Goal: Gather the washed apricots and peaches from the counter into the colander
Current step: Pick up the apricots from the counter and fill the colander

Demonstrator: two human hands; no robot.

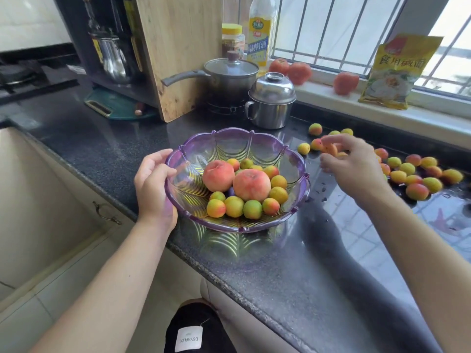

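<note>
Apricots lie loose across the wet dark counter to the right of the colander, in a cluster running from near the steel mug out toward the right edge of the head view. More apricots sit inside the purple see-through colander, ringed around 2 peaches that rest side by side, touching, in its middle. The colander stands on the counter close to the front edge. The left hand grips its left rim, thumb over the lip and fingers curled against the outside wall. The right hand hovers just right of the colander over the nearest loose fruit, its fingers curled around at least 1 apricot held at the fingertips; motion blur hides how many it holds. Behind the colander stand the steel mug with a domed lid and a lidded pot, with a wooden board leaning upright to their left. On the sill, 3 tomatoes and a yellow packet sit beside a bottle and a jar.
</note>
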